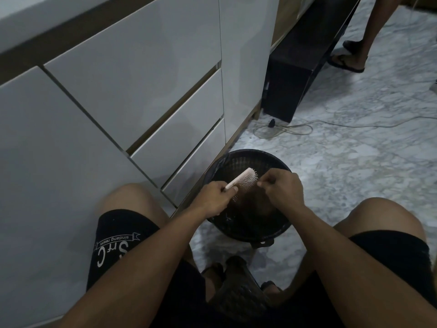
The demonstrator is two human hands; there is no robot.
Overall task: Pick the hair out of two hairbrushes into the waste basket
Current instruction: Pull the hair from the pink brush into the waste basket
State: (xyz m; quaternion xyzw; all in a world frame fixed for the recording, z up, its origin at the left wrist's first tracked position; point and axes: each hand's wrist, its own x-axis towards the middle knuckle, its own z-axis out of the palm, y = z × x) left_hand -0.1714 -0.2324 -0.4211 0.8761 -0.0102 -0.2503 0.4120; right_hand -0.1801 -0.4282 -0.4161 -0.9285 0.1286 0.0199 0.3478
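A pale pink hairbrush (243,179) is held over a round black waste basket (248,159) on the floor between my knees. My left hand (212,197) grips the brush by its handle, bristles facing right and down. My right hand (282,185) is just right of the brush head, fingers curled, thumb and fingertips pinched together at the bristles; any hair between them is too fine to see. A brownish clump lies inside the basket under the brush. A second brush is not visible.
White cabinet drawers (142,102) stand close on the left. A dark woven stool (238,287) sits under me. A thin cable (307,126) loops over the marble floor behind the basket. Another person's legs in sandals (350,60) stand at the top right by a black unit (288,91).
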